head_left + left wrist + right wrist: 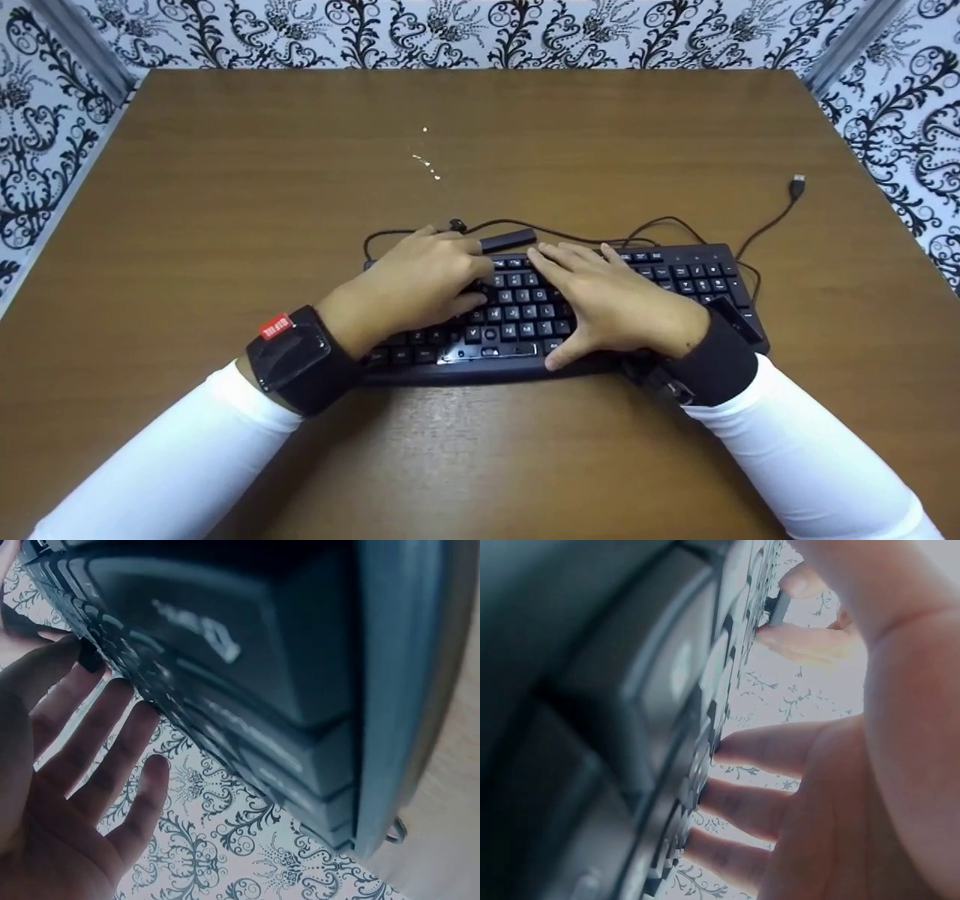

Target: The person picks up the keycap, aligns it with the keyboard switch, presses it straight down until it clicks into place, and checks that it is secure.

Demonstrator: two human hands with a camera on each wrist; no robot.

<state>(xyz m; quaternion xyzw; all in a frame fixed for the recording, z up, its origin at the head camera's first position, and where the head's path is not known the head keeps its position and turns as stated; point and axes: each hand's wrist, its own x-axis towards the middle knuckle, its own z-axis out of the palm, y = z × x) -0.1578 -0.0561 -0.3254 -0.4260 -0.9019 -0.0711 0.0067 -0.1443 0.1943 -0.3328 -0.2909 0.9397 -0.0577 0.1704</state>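
I see a black keyboard (pixel 600 300) lying flat on the brown surface (pixel 225 225), near its front centre and set slightly askew.

Left hand (pixel 420 289): it rests palm down on the left half of the keyboard. Its fingers are extended and spread, and the fingertips touch the keys. The left wrist view confirms this: the fingers (pixel 112 742) lie straight against the key rows (pixel 225 690), and the hand grips nothing.

Right hand (pixel 611 300): it rests palm down on the centre of the keyboard, just beside the left hand. Its fingers reach toward the upper key rows and its thumb lies at the front edge near the space bar. In the right wrist view the fingers (pixel 757 806) are straight and their tips meet the keys (pixel 705 690). This hand is also open and holds nothing.

A black cable (pixel 585 234) runs in loops behind the keyboard. Its USB plug (pixel 797 184) lies free on the surface, well to the right rear. A few small white specks (pixel 429 166) lie on the surface behind the keyboard. Patterned black-and-white walls (pixel 480 30) enclose the surface.
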